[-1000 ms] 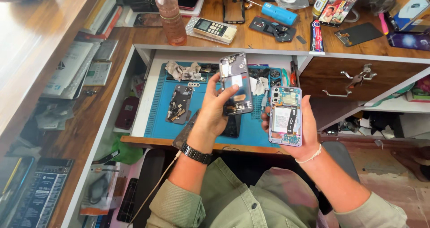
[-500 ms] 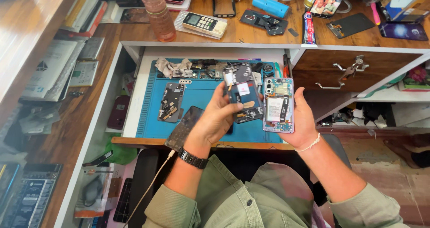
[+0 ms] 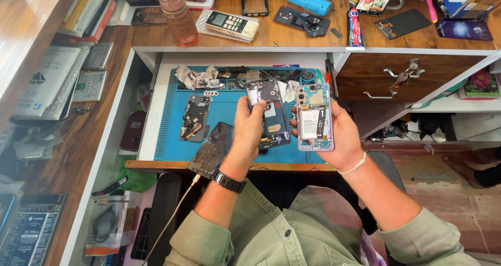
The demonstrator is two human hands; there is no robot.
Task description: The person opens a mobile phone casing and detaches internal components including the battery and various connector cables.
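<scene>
Comparing two opened phones over blue mat point(image 3: 229, 114). My left hand point(image 3: 249, 127) grips dark phone point(image 3: 271, 114), fingers wrapped on its left edge, thumb on front. My right hand point(image 3: 339, 135) cups purple phone point(image 3: 314, 117), back off, battery showing, fingers closed round right edge. Phones side by side, just apart. Next move probably needs one hand freed. Black panel point(image 3: 211, 150) leans at drawer edge. Farther: board point(image 3: 193, 117), bottle point(image 3: 176, 13).

I have the left hand point(image 3: 248, 130) holding an opened phone point(image 3: 271, 114), with the right hand point(image 3: 339, 138) just beside it holding another opened phone body point(image 3: 314, 117). Both hang over the work mat point(image 3: 229, 114) in the drawer point(image 3: 151, 104). A phone frame point(image 3: 194, 117) lies left on the mat; a remote control point(image 3: 231, 24) sits on the desktop behind.
</scene>
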